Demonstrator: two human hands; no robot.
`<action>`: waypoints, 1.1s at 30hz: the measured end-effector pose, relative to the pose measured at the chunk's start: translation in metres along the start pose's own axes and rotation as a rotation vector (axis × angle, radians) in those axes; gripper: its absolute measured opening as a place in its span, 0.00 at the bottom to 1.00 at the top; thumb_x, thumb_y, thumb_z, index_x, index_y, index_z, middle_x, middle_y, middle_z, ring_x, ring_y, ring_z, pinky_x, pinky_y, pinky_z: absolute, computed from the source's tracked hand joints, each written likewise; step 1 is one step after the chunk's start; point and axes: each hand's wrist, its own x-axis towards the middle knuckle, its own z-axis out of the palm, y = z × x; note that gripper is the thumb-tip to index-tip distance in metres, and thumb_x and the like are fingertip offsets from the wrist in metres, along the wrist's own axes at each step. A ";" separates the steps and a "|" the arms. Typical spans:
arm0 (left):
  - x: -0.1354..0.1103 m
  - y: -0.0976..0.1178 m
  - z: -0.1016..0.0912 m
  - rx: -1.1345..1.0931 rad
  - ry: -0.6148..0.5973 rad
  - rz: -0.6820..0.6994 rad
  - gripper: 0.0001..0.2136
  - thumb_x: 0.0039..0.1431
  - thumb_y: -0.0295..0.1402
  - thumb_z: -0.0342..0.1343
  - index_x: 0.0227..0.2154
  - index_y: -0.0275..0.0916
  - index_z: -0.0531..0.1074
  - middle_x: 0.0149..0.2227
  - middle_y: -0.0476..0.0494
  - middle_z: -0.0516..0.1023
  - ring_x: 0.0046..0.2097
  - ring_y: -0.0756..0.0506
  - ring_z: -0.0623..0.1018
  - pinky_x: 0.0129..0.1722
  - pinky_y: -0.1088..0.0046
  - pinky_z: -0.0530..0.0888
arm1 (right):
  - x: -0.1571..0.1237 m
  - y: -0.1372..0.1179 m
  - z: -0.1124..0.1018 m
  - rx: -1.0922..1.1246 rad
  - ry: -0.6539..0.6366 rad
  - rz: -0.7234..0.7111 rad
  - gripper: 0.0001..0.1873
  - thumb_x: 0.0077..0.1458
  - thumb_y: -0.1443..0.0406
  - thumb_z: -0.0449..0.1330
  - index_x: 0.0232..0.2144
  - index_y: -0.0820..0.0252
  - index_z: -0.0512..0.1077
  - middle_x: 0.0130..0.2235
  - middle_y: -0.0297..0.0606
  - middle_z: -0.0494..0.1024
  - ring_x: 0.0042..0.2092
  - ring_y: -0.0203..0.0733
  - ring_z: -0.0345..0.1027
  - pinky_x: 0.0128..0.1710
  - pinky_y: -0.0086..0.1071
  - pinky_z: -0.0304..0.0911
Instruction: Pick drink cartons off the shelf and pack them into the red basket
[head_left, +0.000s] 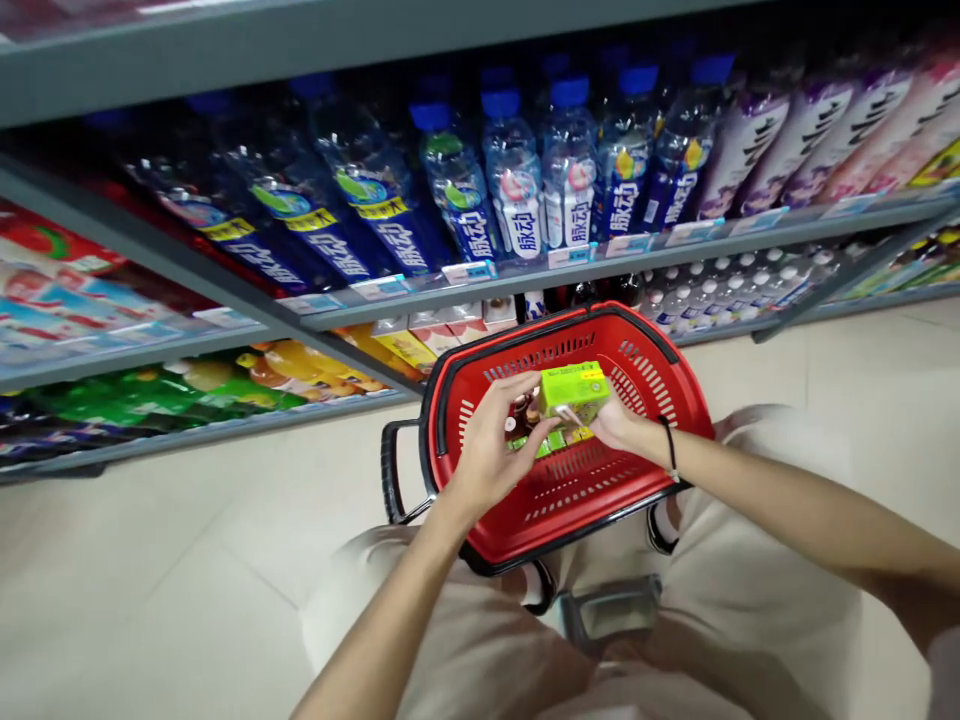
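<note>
A red plastic shopping basket [667, 390] with black rim and handles stands on the floor between my knees. Over it both hands hold a small green and yellow drink carton [574, 388]. My right hand [619, 422], with a black band at the wrist, grips the carton from below and behind. My left hand [491, 445] is curled, its fingertips touching the carton's left end. Under the carton several small items, some green and some brown, lie in the basket, partly hidden by my hands.
Grey shop shelves [525, 270] run across the view. They carry blue-capped drink bottles [517, 180], purple and pink bottles at right, boxed drinks and orange bottles lower down. Pale floor tiles [187, 560] lie at left and right. My knees in beige trousers flank the basket.
</note>
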 end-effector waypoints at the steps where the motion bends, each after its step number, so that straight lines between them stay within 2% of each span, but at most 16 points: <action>1: 0.000 0.000 0.000 0.031 0.006 0.044 0.26 0.61 0.26 0.67 0.60 0.40 0.69 0.55 0.37 0.80 0.57 0.42 0.80 0.58 0.64 0.78 | 0.001 -0.002 -0.002 -0.025 -0.006 -0.048 0.26 0.66 0.44 0.53 0.39 0.58 0.78 0.31 0.39 0.81 0.33 0.45 0.77 0.28 0.33 0.72; 5: -0.001 -0.001 0.001 0.061 0.017 0.149 0.27 0.61 0.23 0.66 0.61 0.40 0.66 0.55 0.36 0.80 0.58 0.41 0.80 0.58 0.63 0.78 | 0.002 -0.015 -0.010 -0.241 -0.046 -0.245 0.21 0.59 0.48 0.60 0.32 0.58 0.79 0.31 0.38 0.80 0.39 0.46 0.77 0.38 0.34 0.73; 9: -0.002 0.000 0.002 0.066 -0.023 0.162 0.27 0.63 0.22 0.62 0.63 0.40 0.66 0.54 0.36 0.80 0.56 0.41 0.81 0.54 0.63 0.80 | 0.001 -0.025 -0.016 -0.424 -0.083 -0.394 0.19 0.59 0.52 0.57 0.29 0.58 0.80 0.35 0.38 0.82 0.43 0.45 0.76 0.48 0.37 0.68; 13: -0.003 -0.001 0.002 0.091 -0.027 0.193 0.28 0.62 0.21 0.61 0.64 0.40 0.66 0.55 0.35 0.80 0.55 0.41 0.80 0.55 0.63 0.79 | 0.002 -0.026 -0.017 -0.417 -0.088 -0.395 0.19 0.57 0.55 0.56 0.29 0.59 0.81 0.35 0.38 0.82 0.41 0.44 0.75 0.50 0.37 0.66; 17: -0.004 -0.002 0.003 0.100 -0.008 0.206 0.30 0.62 0.20 0.61 0.65 0.41 0.66 0.55 0.35 0.80 0.55 0.40 0.80 0.54 0.61 0.78 | 0.003 -0.023 -0.017 -0.373 -0.081 -0.363 0.18 0.55 0.54 0.56 0.27 0.58 0.79 0.34 0.38 0.82 0.42 0.45 0.75 0.51 0.38 0.67; 20: -0.003 0.001 0.005 0.071 0.004 0.202 0.29 0.61 0.20 0.62 0.65 0.41 0.67 0.55 0.35 0.79 0.54 0.40 0.79 0.53 0.61 0.78 | 0.004 -0.020 -0.017 -0.353 -0.053 -0.336 0.18 0.55 0.51 0.59 0.28 0.59 0.79 0.33 0.39 0.81 0.41 0.45 0.76 0.45 0.36 0.71; 22: 0.000 0.003 0.007 0.006 0.035 0.122 0.29 0.60 0.22 0.65 0.63 0.42 0.70 0.50 0.38 0.80 0.49 0.43 0.79 0.50 0.63 0.78 | 0.004 -0.018 -0.016 -0.286 -0.059 -0.242 0.22 0.58 0.47 0.58 0.33 0.59 0.79 0.31 0.39 0.80 0.37 0.45 0.76 0.34 0.34 0.71; 24: 0.003 0.003 0.010 -0.124 0.095 -0.037 0.28 0.57 0.25 0.70 0.60 0.43 0.73 0.42 0.44 0.79 0.40 0.47 0.77 0.47 0.67 0.77 | 0.002 -0.017 -0.013 -0.186 -0.111 -0.137 0.28 0.61 0.42 0.54 0.39 0.59 0.78 0.30 0.40 0.79 0.33 0.46 0.75 0.24 0.31 0.68; 26: 0.006 0.001 0.010 -0.283 0.179 -0.214 0.26 0.55 0.29 0.72 0.57 0.44 0.76 0.36 0.49 0.75 0.36 0.50 0.74 0.45 0.70 0.77 | -0.002 -0.016 -0.009 -0.112 -0.195 -0.073 0.32 0.63 0.40 0.50 0.43 0.59 0.77 0.30 0.40 0.79 0.29 0.45 0.75 0.19 0.30 0.66; 28: 0.009 -0.004 0.009 -0.413 0.253 -0.352 0.24 0.52 0.32 0.74 0.54 0.44 0.79 0.36 0.50 0.74 0.35 0.51 0.72 0.43 0.74 0.76 | -0.006 -0.016 -0.006 -0.097 -0.277 -0.016 0.33 0.63 0.39 0.51 0.45 0.61 0.76 0.30 0.41 0.80 0.27 0.45 0.74 0.17 0.30 0.66; 30: 0.011 -0.008 0.006 -0.478 0.298 -0.425 0.21 0.51 0.34 0.75 0.49 0.43 0.81 0.36 0.49 0.73 0.35 0.52 0.71 0.41 0.76 0.76 | -0.008 -0.015 -0.004 -0.099 -0.314 0.046 0.31 0.63 0.41 0.54 0.45 0.62 0.75 0.28 0.41 0.80 0.24 0.43 0.73 0.15 0.29 0.65; 33: 0.011 -0.009 0.003 -0.506 0.295 -0.447 0.13 0.56 0.39 0.72 0.43 0.41 0.83 0.32 0.49 0.72 0.35 0.50 0.72 0.39 0.75 0.77 | -0.009 -0.010 -0.003 -0.020 -0.281 0.152 0.29 0.64 0.43 0.54 0.46 0.63 0.73 0.26 0.40 0.79 0.19 0.41 0.70 0.12 0.27 0.59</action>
